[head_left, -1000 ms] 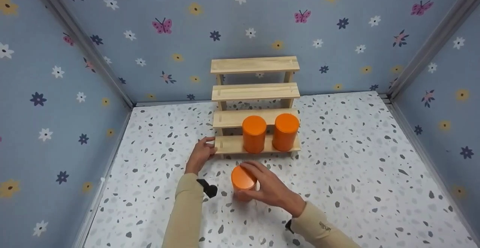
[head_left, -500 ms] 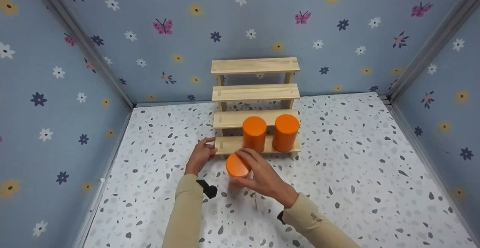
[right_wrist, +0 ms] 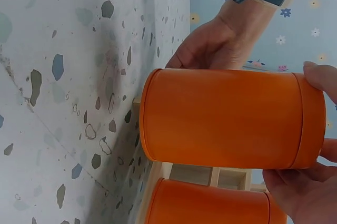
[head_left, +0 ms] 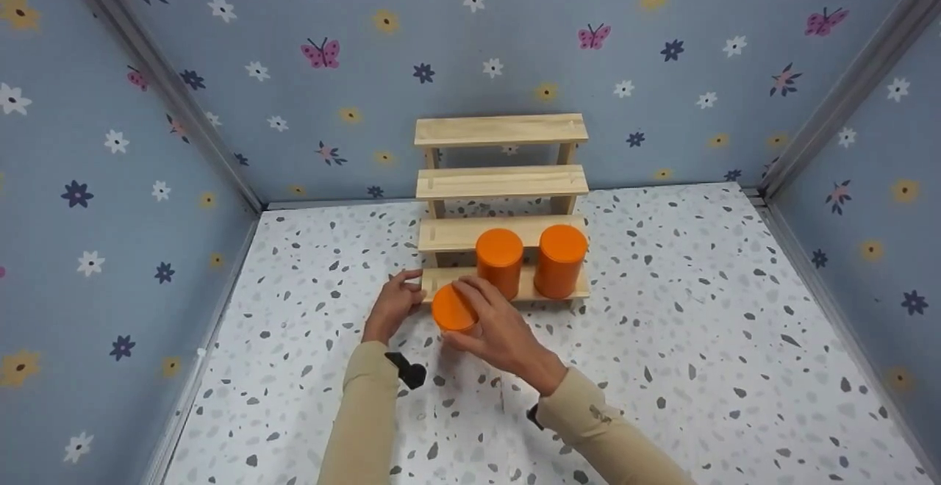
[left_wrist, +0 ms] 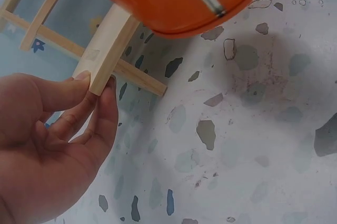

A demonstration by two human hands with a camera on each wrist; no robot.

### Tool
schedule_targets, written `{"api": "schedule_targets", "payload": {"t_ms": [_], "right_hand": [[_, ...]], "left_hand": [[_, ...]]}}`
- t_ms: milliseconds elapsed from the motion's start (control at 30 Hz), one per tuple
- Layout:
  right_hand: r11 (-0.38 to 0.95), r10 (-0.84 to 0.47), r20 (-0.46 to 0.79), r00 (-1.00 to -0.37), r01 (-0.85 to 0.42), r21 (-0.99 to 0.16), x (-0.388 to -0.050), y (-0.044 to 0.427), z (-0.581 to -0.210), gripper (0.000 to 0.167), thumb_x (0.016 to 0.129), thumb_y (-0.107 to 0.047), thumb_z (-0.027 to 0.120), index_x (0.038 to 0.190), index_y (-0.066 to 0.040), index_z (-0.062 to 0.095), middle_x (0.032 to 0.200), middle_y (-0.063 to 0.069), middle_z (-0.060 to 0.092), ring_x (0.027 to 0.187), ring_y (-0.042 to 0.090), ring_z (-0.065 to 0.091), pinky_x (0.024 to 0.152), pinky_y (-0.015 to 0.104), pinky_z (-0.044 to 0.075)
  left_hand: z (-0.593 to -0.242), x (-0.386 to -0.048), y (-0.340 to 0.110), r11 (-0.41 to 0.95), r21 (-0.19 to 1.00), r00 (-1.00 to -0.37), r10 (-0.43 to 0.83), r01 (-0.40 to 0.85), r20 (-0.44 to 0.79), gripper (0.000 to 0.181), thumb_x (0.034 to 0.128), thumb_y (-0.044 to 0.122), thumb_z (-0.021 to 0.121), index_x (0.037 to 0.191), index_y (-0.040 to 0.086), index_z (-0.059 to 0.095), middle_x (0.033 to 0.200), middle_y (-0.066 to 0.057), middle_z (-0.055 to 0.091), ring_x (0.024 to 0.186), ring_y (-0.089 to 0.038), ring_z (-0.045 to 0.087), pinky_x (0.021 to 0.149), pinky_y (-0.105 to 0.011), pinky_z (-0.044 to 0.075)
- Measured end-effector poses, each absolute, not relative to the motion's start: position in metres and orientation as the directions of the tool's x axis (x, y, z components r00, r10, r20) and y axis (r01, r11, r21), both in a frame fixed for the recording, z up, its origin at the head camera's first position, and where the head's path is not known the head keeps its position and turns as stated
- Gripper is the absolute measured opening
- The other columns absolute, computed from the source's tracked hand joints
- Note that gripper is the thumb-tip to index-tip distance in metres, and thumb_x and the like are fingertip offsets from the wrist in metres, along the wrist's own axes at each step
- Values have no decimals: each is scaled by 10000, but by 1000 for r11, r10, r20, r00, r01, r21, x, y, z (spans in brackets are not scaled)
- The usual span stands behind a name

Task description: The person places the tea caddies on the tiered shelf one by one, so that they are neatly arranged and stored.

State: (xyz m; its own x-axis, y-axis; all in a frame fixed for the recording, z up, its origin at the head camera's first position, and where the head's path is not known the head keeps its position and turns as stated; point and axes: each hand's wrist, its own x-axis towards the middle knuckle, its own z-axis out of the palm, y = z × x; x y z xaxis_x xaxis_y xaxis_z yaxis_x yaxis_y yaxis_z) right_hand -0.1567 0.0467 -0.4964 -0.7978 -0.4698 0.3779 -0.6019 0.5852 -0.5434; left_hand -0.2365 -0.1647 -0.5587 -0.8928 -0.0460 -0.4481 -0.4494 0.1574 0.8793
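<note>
An orange canister (head_left: 453, 307) with a lid is held upright by its top in my right hand (head_left: 501, 332), just in front of the lowest step's left part. In the right wrist view the fingers grip the lid end of that canister (right_wrist: 226, 118), and its base is off the table. My left hand (head_left: 392, 306) pinches the left end of the wooden step rack's bottom board (head_left: 445, 276); the left wrist view shows thumb and fingers on the board end (left_wrist: 105, 60). Two more orange canisters, one mid-board (head_left: 500, 261) and one at the right (head_left: 561, 261), stand on that lowest step.
The rack's upper steps (head_left: 502, 181) rise behind, near the flowered back wall (head_left: 470, 44). Side walls with metal edge strips (head_left: 147, 81) close off left and right. Speckled white tabletop (head_left: 676, 309) surrounds the rack.
My right hand has carried the orange canister forward and a little left, toward the lowest step. My left hand stays on the board's end. The two standing canisters have not moved.
</note>
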Motion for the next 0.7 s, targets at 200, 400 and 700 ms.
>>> {"api": "schedule_targets", "payload": {"t_ms": [200,400,700], "right_hand": [[590,-445,422,-790,-613,-526,-162,43,-502,692,820,-410,725,1389,-111,466,1395,94,465,1216,208,498,979,368,475],[604,-435,437,-787,-615,-507,-164,40,-507,693,816,-415,729,1373,-90,477,1375,125,483,1196,222,517,971,374,481],[606,-430,456,-779,-624,-494,-165,38,-501,697,829,-421,712,1393,-97,463,1384,123,479,1215,217,504,988,355,469]], "left_hand": [[-560,-234,-165,137,888,-898,-39,-439,-438,504,911,-17,503,1401,84,446,1262,-218,561,975,-259,540,933,-399,449],[-560,-232,-165,129,898,-907,-38,-422,-420,503,906,-27,501,1398,71,450,1236,-219,575,891,-221,530,850,-361,451],[-560,-236,-165,157,883,-896,-48,-442,-440,508,902,-16,505,1394,103,464,1249,-188,584,973,-232,550,907,-375,459]]}}
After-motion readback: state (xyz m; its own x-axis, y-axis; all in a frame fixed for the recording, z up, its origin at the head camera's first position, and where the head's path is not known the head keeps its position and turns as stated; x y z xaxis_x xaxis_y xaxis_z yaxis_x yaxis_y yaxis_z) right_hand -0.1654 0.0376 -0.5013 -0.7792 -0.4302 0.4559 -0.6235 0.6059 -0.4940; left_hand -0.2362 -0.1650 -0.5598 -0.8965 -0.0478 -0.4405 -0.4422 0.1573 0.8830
